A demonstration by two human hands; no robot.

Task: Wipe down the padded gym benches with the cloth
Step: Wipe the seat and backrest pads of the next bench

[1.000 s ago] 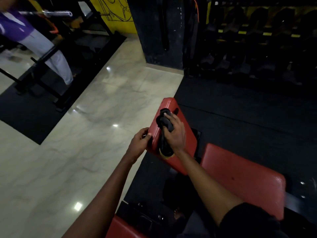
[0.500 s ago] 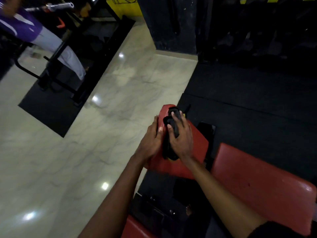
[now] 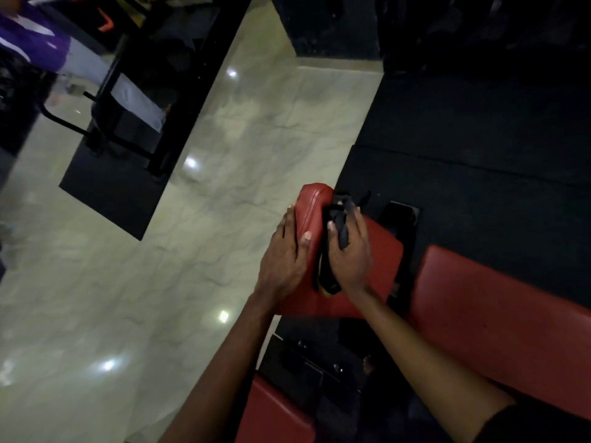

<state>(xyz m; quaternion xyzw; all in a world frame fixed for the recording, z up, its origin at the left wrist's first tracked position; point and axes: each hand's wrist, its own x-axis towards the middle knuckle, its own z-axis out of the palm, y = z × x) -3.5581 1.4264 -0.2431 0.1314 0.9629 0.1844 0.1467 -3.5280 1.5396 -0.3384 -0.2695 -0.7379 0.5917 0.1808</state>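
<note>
A small red padded bench section (image 3: pixel 380 251) sits in the middle of the view. My right hand (image 3: pixel 350 254) lies on top of it and holds a dark cloth (image 3: pixel 339 225), with the fabric bunched between my fingers and pressed on the pad. My left hand (image 3: pixel 284 260) rests flat against the pad's left edge, fingers straight, thumb on the top. A larger red pad (image 3: pixel 499 321) lies to the right, and the corner of another red pad (image 3: pixel 271 414) shows at the bottom.
Pale marble floor (image 3: pixel 160 282) spreads to the left. Black rubber matting (image 3: pixel 479 139) covers the right. A black machine frame (image 3: pixel 128 123) stands on a dark mat at upper left, with a person in purple and white (image 3: pixel 48 49) beside it. Dark bench frame parts (image 3: pixel 303 362) sit below the pad.
My left hand slid from gripping the pad's near-left edge to lying flat along its left side. My right hand pushed the cloth toward the far end. The camera tilted.
</note>
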